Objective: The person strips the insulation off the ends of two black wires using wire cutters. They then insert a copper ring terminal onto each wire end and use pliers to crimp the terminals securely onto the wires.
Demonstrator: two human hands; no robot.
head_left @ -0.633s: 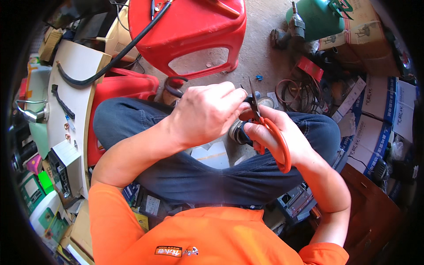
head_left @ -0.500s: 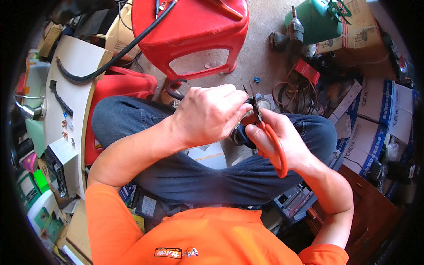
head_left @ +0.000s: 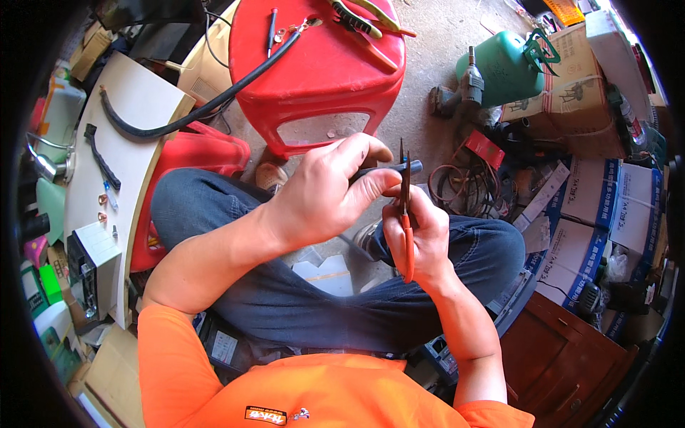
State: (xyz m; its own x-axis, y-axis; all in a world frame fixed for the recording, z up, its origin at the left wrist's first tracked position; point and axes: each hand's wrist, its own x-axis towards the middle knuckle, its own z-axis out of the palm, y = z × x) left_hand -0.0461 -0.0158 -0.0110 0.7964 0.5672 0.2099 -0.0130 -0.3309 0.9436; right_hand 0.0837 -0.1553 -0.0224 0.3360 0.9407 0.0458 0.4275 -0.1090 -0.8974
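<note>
In front of my lap, my left hand (head_left: 321,189) is closed round a dark cable (head_left: 417,166), thumb and fingers pinching it near its end. That end pokes out to the right, with a greyish tip. My right hand (head_left: 422,235) grips a pair of scissors (head_left: 407,246) by the orange handles. Their dark blades point away from me and cross the cable just beyond my left thumb. The blade tips stand slightly apart. Whether the blades cut into the cable cannot be made out.
Ahead stands a red stool (head_left: 314,71) bearing pliers (head_left: 357,20), a screwdriver (head_left: 272,32) and one end of a thick black cable (head_left: 214,100). This cable reaches the pale table (head_left: 128,93) at left. A green gas cylinder (head_left: 499,68) and stacked boxes (head_left: 578,207) are at right.
My right hand has shifted left and turned, so the scissors point more straight away from me. The cable's end now shows to the right of the blades. My view has tilted slightly.
</note>
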